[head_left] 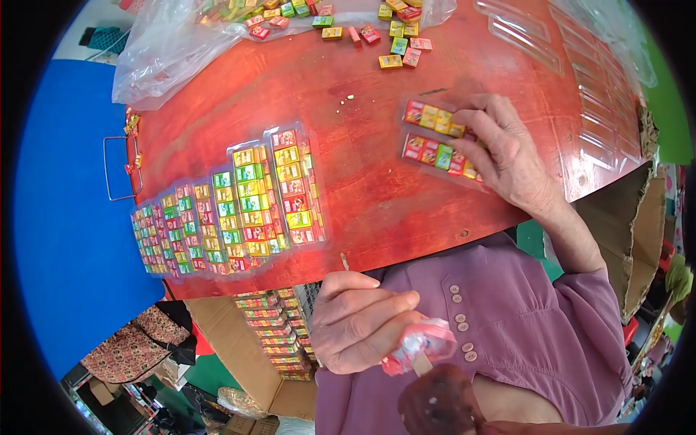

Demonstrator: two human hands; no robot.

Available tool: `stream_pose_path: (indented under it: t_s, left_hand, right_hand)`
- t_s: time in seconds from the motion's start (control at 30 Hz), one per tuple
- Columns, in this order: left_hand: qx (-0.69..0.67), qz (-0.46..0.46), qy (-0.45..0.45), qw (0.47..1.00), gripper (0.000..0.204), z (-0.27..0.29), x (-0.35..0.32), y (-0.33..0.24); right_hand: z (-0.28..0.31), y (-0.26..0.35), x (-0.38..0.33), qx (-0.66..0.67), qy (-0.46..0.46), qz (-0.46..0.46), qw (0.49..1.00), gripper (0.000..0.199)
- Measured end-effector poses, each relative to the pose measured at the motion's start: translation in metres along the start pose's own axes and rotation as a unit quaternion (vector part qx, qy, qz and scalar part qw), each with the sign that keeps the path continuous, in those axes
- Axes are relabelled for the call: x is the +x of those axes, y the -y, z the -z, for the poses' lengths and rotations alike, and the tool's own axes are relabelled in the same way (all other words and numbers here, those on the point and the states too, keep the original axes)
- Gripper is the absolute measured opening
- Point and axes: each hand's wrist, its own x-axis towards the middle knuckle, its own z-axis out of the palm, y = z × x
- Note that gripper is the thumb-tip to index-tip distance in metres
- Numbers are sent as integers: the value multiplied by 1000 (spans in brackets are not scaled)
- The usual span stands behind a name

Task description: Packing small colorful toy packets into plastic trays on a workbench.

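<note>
In my left hand (pixel 362 322) is a dark, chocolate-coated ice cream bar (pixel 438 402) on a flat wooden stick. A crumpled pink-and-clear wrapper (pixel 424 344) is bunched around the stick under my fingers. My right hand (pixel 504 148) bends over the right end of a clear plastic tray (pixel 404 122) at the right of the table. Its thumb and fingers close on the small candy boxes there. Two rows of these boxes, the upper mostly yellow (pixel 429 117) and the lower red and green (pixel 435 154), show left of my fingers; their right ends are hidden.
Several filled clear trays (pixel 293 185) overlap along the table's left side. Loose candy boxes (pixel 391 61) lie at the far edge beside a large plastic bag (pixel 163 61). Unfilled clear trays (pixel 598 109) sit at the right. Below the near edge, a cardboard box (pixel 228 348) holds stacked filled trays.
</note>
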Motion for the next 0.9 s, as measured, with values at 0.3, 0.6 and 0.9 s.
stream_pose_path:
  t_s: [0.3,0.6,0.9]
  left_hand:
    - [4,65,-59,996,34,-3,-24,4]
    - [-9,98,-174,980,27,-5,-48,14]
    - [10,152,-202,967,35,-5,-60,11]
  right_hand:
    - [1,10,33,33,65,-43,996,36]
    - [6,-15,65,211,203,-147,945,10]
    - [23,-41,76,330,191,-171,909,4]
